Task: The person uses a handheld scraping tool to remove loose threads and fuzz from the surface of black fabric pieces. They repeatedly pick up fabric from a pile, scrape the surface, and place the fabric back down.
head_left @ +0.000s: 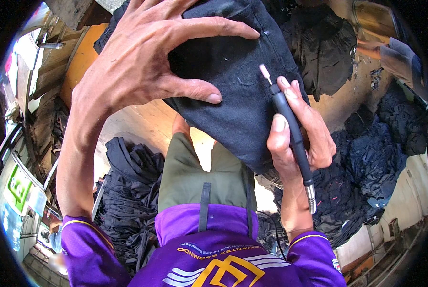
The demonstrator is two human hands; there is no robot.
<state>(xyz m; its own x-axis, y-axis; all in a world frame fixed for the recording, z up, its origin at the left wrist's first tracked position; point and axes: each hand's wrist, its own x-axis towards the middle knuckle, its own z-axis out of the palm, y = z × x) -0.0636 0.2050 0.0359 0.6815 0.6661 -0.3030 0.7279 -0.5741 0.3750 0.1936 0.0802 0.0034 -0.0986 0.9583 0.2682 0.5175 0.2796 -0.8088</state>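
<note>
A dark navy or black garment (233,115) is spread out in front of me, with faint pale scuffs near its seam. My left hand (137,62) lies across its upper left part, fingers and thumb spread wide apart. In my right hand (314,134) is a black pen-shaped rotary tool (294,129), gripped between thumb and fingers. Its pale pink grinding bit points up and left, just over the cloth, near the seam; I cannot tell whether it touches. The tool's metal rear end points down beside my right wrist.
Crumpled dark garments lie in piles at the left (130,196) and the right (371,148). More black cloth (321,48) is heaped beyond the worked garment. Another person's arm (370,49) reaches in at the far right, over a wooden surface (340,111).
</note>
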